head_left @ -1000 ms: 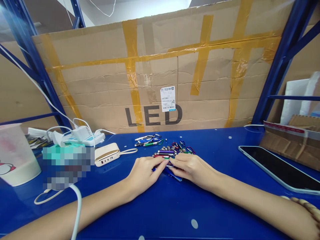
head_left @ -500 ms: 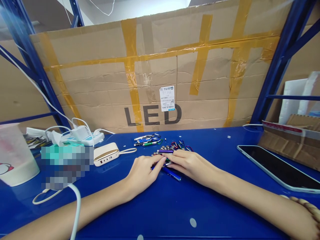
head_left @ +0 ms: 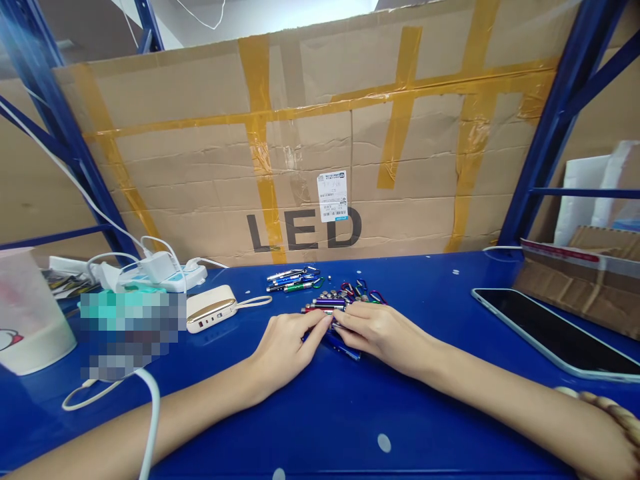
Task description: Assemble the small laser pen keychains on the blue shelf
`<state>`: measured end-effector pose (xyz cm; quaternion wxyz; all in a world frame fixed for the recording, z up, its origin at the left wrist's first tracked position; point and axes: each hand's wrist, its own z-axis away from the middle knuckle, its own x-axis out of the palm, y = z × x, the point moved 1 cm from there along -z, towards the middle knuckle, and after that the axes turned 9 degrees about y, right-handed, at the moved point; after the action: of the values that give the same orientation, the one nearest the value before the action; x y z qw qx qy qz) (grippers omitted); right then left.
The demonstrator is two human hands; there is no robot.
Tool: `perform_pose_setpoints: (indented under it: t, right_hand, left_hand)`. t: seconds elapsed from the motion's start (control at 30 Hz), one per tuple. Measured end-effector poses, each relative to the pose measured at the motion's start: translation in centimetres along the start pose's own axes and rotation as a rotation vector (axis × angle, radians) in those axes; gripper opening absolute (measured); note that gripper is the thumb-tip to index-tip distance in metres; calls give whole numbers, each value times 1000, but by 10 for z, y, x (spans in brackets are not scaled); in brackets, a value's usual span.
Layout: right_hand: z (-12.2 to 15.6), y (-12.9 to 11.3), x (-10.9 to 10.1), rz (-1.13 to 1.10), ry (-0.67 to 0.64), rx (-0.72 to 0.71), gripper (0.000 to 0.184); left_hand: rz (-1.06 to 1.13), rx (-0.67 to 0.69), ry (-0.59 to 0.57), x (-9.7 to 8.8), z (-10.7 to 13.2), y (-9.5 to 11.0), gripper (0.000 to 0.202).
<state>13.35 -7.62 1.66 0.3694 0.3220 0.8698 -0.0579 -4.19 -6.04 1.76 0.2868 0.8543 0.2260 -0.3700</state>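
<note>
My left hand (head_left: 285, 350) is closed, thumb and forefinger pinched over a group of small pen-shaped metal tubes. My right hand (head_left: 383, 330) meets it fingertip to fingertip, also pinched. Whatever lies between the fingertips is mostly hidden; only a bit of silver shows. A blue tube (head_left: 345, 347) rests on the table just below the right fingers. Beyond the fingers lie a purple tube (head_left: 327, 303) and a red tube (head_left: 320, 309). Behind them are several round silver button cells (head_left: 330, 294) and coloured carabiner clips (head_left: 361, 287). Farther back, several tubes with clips form a pile (head_left: 295, 279).
A white power bank (head_left: 213, 310) with a loop strap, a power strip (head_left: 170, 277), cables and a cup (head_left: 33, 320) stand left on the blue table (head_left: 320, 427). Right are a phone (head_left: 555, 333) and a cardboard box (head_left: 575, 287). A large cardboard sheet (head_left: 200, 180) closes the back.
My right fingers have shifted slightly and curled more, exposing more of the red tube. My left hand stays almost in place. The whole view has moved a little.
</note>
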Motion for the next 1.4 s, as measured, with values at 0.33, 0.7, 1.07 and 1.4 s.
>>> perform_pose_setpoints:
  t: [0.33,0.7,1.07,1.4]
  right_hand:
    - [2,10,-2,-49,98,197,33]
    - [2,10,2,-144,124,398,23]
    - [4,11,8,-236,136,465,25]
    - [2,11,5,-116,106,403,18]
  left_hand:
    - [36,-158,-27,0,-3,0,30]
    - [-42,-66,-47,2,-2,2,25]
    - [-143,-29,-38,4,-1,1,29]
    - [-36,-79,-55,7,-3,2,29]
